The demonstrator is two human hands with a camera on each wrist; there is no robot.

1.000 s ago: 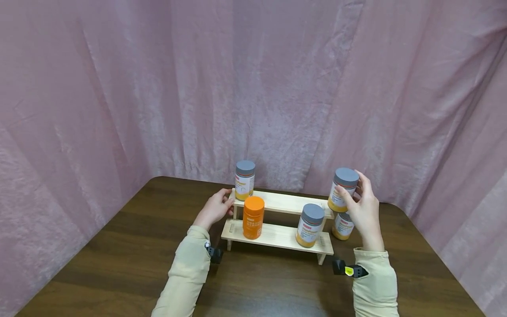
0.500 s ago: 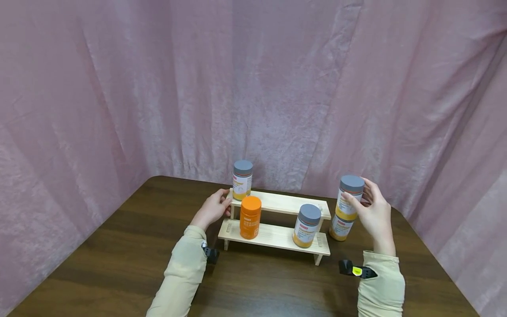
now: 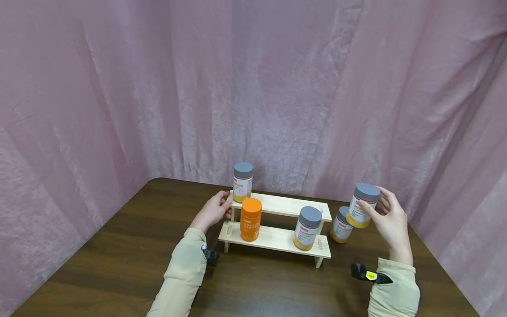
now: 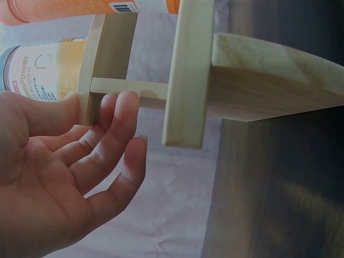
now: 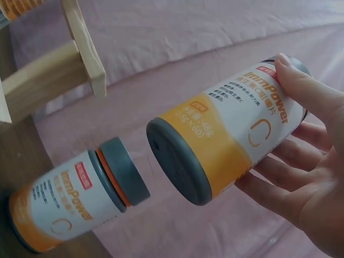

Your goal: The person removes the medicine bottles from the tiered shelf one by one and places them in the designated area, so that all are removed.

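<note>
While the far right of the scene is changing, the left is staying much as it was: the left hand (image 3: 211, 211) is pinching the end of the upper tier (image 3: 285, 203) of a wooden rack (image 3: 273, 234), its thumb lying on top and its fingers curling beneath. Close to that thumb, the upper jar (image 3: 242, 182), grey-lidded, is standing upright. In front of it and lower, the orange jar (image 3: 251, 222) is standing toward the left of the lower tier (image 3: 233, 233), while the lower jar (image 3: 306, 230), also grey-lidded, is standing toward the right. Past the rack, the table jar (image 3: 341, 226) is standing on the brown table (image 3: 257, 288). Farthest right, the right hand (image 3: 390, 220) is gripping the held jar (image 3: 358, 217) in the air, tilting it slightly, its thumb pressing one side and its fingers spreading round the other. A second ago that jar was showing beside the right end of the upper tier; now it is sitting lower in the head view, to the right of the table jar. So the work is standing at three jars on the rack, with the held one being kept off it
</note>
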